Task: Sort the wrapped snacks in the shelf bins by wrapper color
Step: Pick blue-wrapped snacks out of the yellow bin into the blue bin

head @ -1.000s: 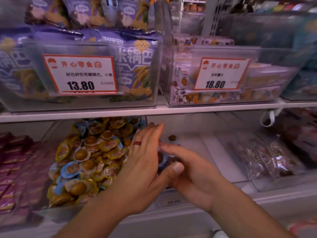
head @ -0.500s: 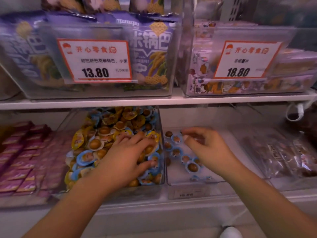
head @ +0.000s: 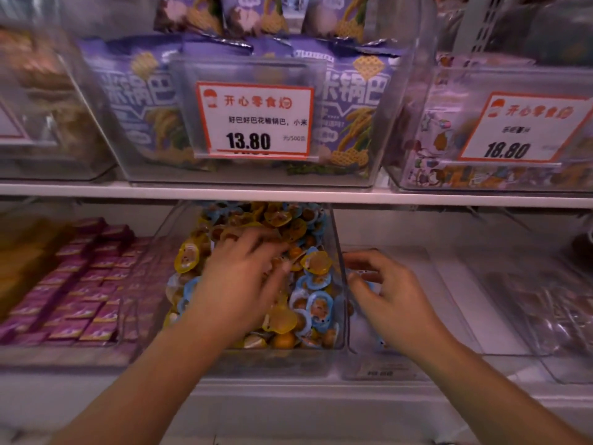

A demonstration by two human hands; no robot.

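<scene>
Mixed bin [head: 337,239] holds many yellow and blue snacks [head: 316,303]; few moved. Left hand [head: 237,284] spreads over them; right hand [head: 390,293] curls, grip probably empty, blurred.

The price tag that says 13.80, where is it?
In the head view, the 13.80 price tag is clipped on the front of the upper-shelf bin of purple snack bags, straight above the bin of yellow and blue snacks.
</scene>
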